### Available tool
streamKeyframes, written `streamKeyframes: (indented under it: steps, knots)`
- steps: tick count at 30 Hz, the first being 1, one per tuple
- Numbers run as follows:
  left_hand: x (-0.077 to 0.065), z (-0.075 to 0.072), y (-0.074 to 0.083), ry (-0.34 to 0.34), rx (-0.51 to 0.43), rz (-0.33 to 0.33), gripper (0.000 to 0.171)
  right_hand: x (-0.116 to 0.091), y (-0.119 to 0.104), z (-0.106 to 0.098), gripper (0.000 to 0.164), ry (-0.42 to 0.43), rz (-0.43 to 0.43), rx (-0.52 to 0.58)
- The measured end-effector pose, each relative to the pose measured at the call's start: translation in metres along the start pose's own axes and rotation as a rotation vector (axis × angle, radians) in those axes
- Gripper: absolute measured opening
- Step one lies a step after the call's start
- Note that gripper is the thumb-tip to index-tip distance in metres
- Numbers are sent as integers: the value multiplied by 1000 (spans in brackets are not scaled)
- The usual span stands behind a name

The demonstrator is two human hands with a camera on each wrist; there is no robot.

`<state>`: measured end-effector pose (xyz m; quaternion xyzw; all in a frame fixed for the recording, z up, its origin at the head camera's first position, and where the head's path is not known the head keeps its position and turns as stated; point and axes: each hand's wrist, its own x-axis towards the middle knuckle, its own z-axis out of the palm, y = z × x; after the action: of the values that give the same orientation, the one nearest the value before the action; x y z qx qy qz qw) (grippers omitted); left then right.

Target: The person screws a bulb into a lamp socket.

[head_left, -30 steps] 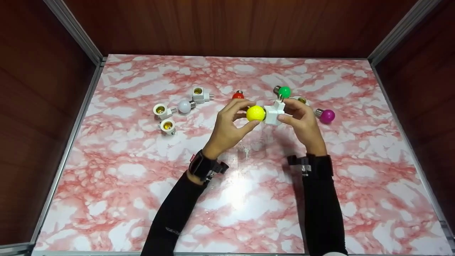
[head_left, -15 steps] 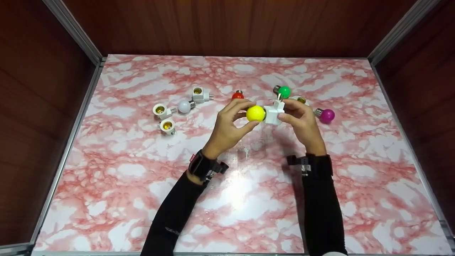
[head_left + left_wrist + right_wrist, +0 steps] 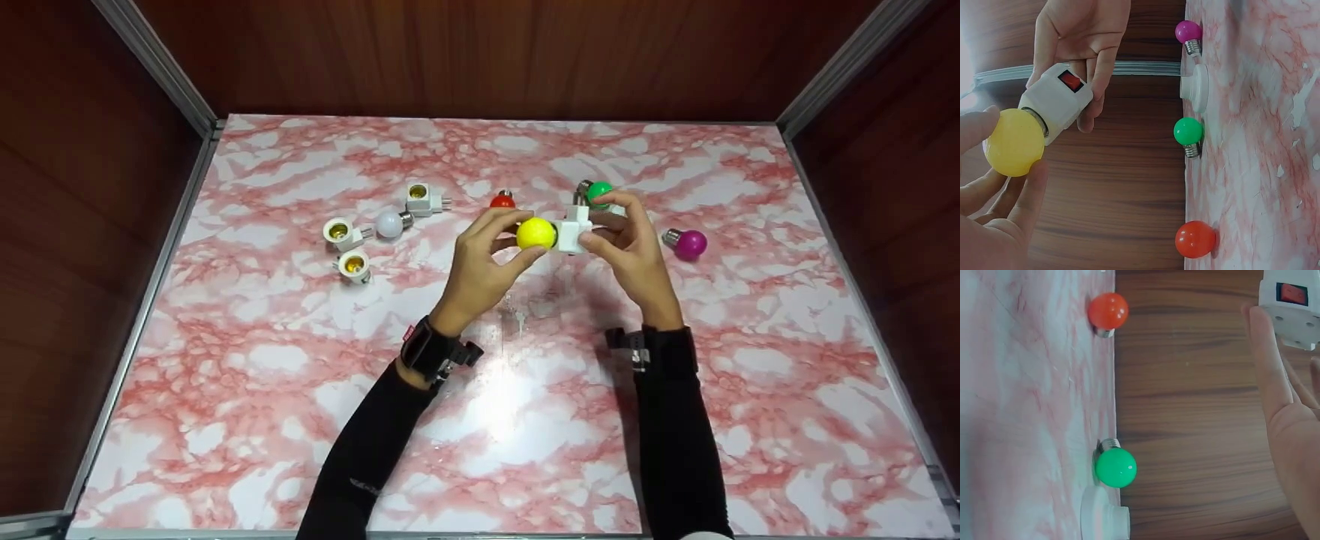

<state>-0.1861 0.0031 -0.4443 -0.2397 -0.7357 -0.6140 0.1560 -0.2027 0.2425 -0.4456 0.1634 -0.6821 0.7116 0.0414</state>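
Observation:
My left hand (image 3: 484,259) pinches a yellow light bulb (image 3: 535,233) between thumb and fingers, above the table. The bulb's metal base sits at the mouth of a white plug-in lamp socket (image 3: 571,231), mostly hidden inside it. That socket has a red rocker switch (image 3: 1071,81) on its side, and its plug prongs point away from me in the head view. My right hand (image 3: 637,255) holds the socket, thumb against its near side and other fingers behind, while the index finger is raised off it. In the right wrist view only part of the socket shows.
On the marbled table (image 3: 300,420) lie red (image 3: 502,199), green (image 3: 599,193), purple (image 3: 690,244) and white bulbs (image 3: 389,224). Several sockets (image 3: 355,266) stand at the left. A round white socket (image 3: 1201,89) lies between the green and purple bulbs. Wood-patterned walls (image 3: 480,60) enclose the table.
The bulb and socket have shifted slightly left and away from me. My right index finger has lifted from the socket, and the socket has turned a little. My left hand keeps its pinch.

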Motion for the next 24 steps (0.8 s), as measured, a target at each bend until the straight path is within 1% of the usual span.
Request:
streamKeyframes:
  steps: [4, 11, 15, 20, 24]
  knots:
    - [0, 0, 0, 13, -8, -9, 50, -1, -1, 0, 43, -18, -25, -106]
    - [-1, -1, 2, 20, -14, -22, 50, -1, -5, 2, 53, -69, -42, -209]
    - [-2, -1, 2, 7, 0, -40, 51, -2, -7, 7, 55, -76, -59, -304]
    - [-4, -2, 1, -23, 30, -57, 51, -3, -2, 13, 52, -88, -102, -441]
    - [-4, -4, 1, -25, 49, -58, 50, -1, 1, 18, 51, -101, -84, -494]
